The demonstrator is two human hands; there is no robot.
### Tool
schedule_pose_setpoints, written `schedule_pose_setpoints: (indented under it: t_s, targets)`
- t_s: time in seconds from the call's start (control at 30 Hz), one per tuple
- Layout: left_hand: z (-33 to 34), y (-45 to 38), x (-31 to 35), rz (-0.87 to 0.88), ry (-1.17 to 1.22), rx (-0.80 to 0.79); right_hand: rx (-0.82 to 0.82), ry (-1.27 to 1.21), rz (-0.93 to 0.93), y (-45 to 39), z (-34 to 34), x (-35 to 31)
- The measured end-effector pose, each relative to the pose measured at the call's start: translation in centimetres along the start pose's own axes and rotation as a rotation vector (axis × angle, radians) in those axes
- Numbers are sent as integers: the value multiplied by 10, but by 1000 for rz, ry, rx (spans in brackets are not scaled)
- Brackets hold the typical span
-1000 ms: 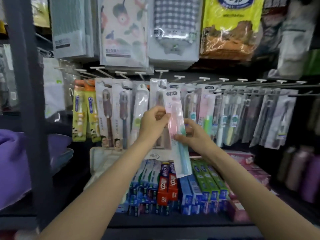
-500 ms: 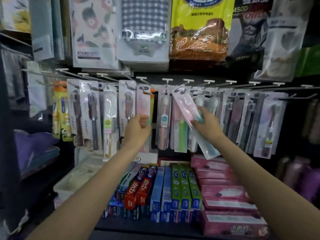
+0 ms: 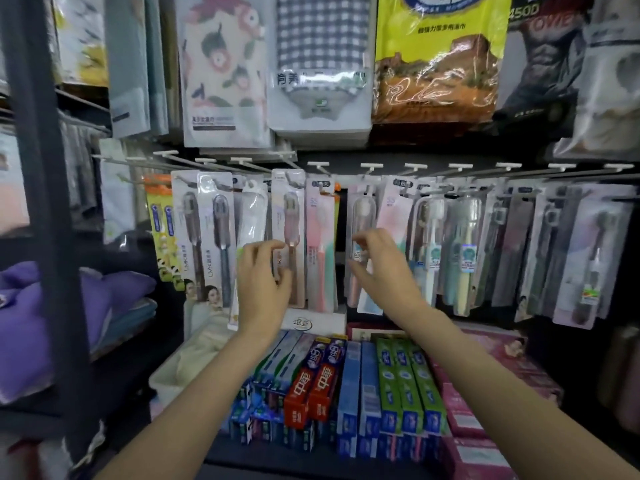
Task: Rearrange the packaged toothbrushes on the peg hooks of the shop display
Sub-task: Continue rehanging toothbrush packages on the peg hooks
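Observation:
A row of packaged toothbrushes hangs from white-tipped peg hooks across the display. My left hand hovers in front of a pack with a brown-headed brush, fingers loosely spread and holding nothing. To its right hangs a pink and green pack. My right hand is raised before a pink and teal pack on its hook, fingers relaxed and empty; whether they touch the pack I cannot tell. A clear-fronted pack hangs just left of that hand.
Toothpaste boxes lie on the shelf below my arms, pink boxes to their right. Bagged cloths and a yellow bag hang above the hooks. A dark upright post stands at left, with purple folded fabric behind it.
My right hand carried the pink and teal pack rightward onto a hook and let go of it. My left hand released the pack that it held. Both hands now hover empty.

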State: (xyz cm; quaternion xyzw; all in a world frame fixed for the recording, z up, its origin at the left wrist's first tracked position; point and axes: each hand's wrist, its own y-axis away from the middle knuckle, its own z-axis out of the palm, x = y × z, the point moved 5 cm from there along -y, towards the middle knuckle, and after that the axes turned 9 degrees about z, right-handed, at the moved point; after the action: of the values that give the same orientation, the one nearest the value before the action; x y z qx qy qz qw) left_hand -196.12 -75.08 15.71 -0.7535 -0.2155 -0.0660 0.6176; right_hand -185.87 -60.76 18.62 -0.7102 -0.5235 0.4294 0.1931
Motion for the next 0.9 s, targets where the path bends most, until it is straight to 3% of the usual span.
schedule_pose_setpoints:
  t_s: [0.07,0.2,0.3,0.5,0.77,0.83,0.9]
  targets:
    - [-6,-1,-10,17,-51,15,-89,-58,110,-9,29,-3]
    - [-20,-6,-32,-50,-89,42,-101,-325,424,-16,64,3]
    - [-14,-4,-51,-183,96,-36,-102,-441,564,-14,80,11]
    - [-8,1,-75,-451,396,-111,-154,-425,534,-8,79,12]
    - [-23,-1,-82,-390,297,-78,-196,-539,509,0,75,8]
    - [-30,-4,-76,-249,98,-37,-184,-487,498,2,81,-5]
    - [-33,-9,-54,55,-138,-11,-167,-446,490,4,92,-17]
